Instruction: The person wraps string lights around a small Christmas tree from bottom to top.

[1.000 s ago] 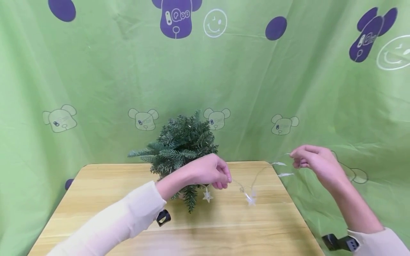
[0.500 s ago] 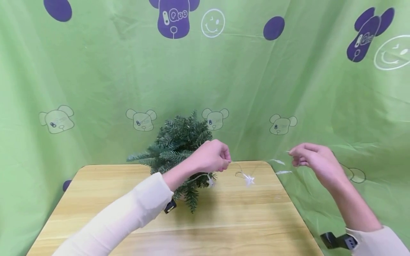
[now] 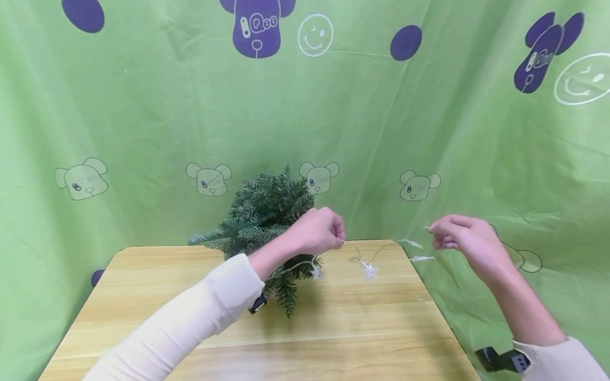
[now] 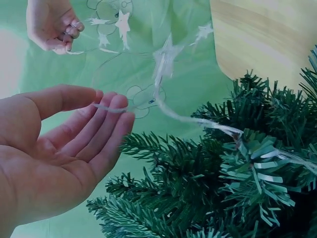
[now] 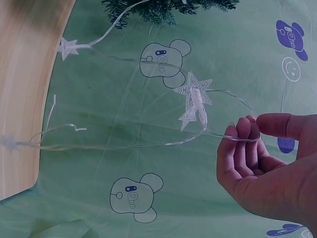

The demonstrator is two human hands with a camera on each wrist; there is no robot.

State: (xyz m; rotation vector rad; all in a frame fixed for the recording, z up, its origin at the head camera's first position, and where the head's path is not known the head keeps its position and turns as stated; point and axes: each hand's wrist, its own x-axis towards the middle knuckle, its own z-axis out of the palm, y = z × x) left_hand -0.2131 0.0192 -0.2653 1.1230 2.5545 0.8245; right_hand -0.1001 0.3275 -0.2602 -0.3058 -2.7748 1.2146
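A clear star string light [image 3: 369, 270] hangs in a sagging loop between the two hands. The left hand [image 3: 320, 231], right beside the small artificial Christmas tree [image 3: 271, 211], pinches the wire between thumb and index finger. In the left wrist view one stretch of wire [image 4: 198, 120] runs from a translucent star [image 4: 165, 58] onto a green branch. Over the table's right edge, the right hand [image 3: 459, 233] pinches another part of the wire. Two stars [image 5: 195, 96] dangle close to its fingertips in the right wrist view. The tree's base is mostly hidden.
The wooden table [image 3: 357, 338] has rounded corners and bears the tree near its back edge. A green printed curtain [image 3: 362, 127] hangs behind and on both sides. Each wrist carries a black camera mount [image 3: 502, 360].
The left hand has risen slightly, lifting the wire and the star beneath it. The hanging loop sits higher. The right hand has barely moved.
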